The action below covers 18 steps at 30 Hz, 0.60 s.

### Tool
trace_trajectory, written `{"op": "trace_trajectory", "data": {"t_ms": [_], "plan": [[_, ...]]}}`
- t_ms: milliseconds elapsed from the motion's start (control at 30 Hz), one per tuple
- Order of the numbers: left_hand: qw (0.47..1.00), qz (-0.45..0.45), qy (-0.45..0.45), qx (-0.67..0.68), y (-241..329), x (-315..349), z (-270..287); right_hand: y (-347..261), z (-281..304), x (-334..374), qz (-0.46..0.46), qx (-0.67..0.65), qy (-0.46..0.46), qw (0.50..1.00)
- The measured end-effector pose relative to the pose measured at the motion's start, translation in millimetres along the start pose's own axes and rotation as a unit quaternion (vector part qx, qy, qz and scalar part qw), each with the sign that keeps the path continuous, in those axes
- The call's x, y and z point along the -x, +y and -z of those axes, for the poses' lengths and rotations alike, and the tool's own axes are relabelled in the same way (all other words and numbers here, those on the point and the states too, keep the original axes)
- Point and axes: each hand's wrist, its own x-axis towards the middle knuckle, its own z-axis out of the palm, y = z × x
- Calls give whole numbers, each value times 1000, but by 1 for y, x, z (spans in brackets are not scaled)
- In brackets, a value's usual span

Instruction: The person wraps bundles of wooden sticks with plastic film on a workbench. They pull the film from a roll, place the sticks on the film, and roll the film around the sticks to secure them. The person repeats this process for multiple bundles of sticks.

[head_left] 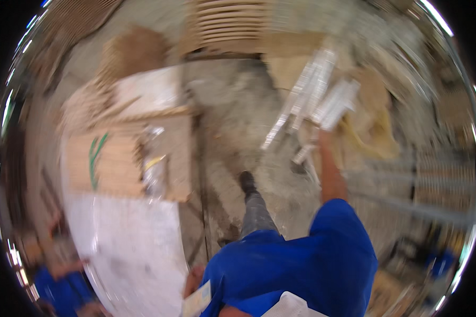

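My right arm stretches forward to several long, clear-plastic-wrapped bundles (336, 103) lying on brown sheeting at the right. Where the arm ends, my right hand (319, 133) is against the near end of these bundles. Motion smears its fingers, so whether it grips one does not show. Low at my left side, my left hand (194, 276) hangs beside the edge of a table covered in white sheeting (132, 248). Its fingers are blurred, and I make out nothing in it.
On the table lie a flat tan stack (111, 161) with green strips (95, 158), a plastic-wrapped piece (154, 171) and a heap of thin sticks (90, 103). A slatted wooden stack (230, 24) stands ahead. Grey rails (418, 206) run at right. A person in blue (61, 288) is at lower left.
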Motion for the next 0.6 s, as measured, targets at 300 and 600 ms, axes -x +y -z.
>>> {"op": "trace_trajectory", "data": {"t_ms": [300,600], "plan": [[974,-60,149,159,30,7,8,0,-107,102,234,147,-332,902],[940,41,215,260,-86,95,-119,-15,-179,302,328,329,-599,653]]}}
